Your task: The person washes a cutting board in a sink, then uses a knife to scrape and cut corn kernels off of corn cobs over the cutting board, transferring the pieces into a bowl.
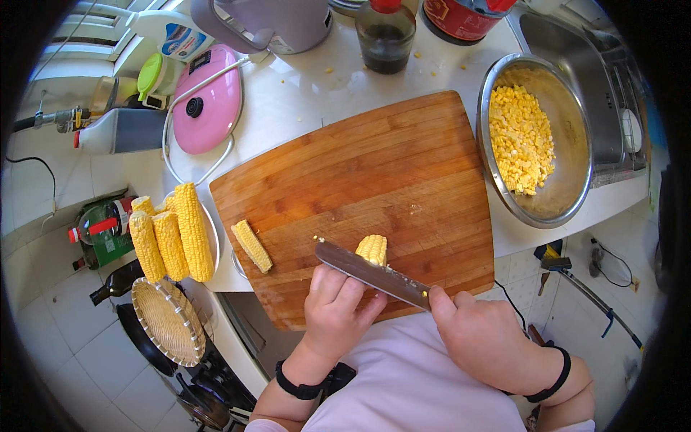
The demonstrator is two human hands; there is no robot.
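Note:
My right hand (pixel 480 340) grips the handle end of a kitchen knife (pixel 372 272), whose broad, dark blade is dotted with corn bits. Along the blade's near edge lie the curled fingers of my left hand (pixel 340 308); the blade hides their tips, so what they hold is unclear. Just beyond the blade a short piece of corn cob (pixel 372 248) with kernels rests on the wooden cutting board (pixel 356 178), partly covered by the knife. A narrow corn cob piece (pixel 251 245) lies at the board's left side.
Right of the board, a steel bowl (pixel 567 156) holds loose corn kernels (pixel 518 140), with a sink (pixel 567 54) behind. Several corn cobs (pixel 189 232) sit on a plate at the left. A pink lid (pixel 210 102), a cord and a dark-liquid bottle (pixel 386 43) stand farther back.

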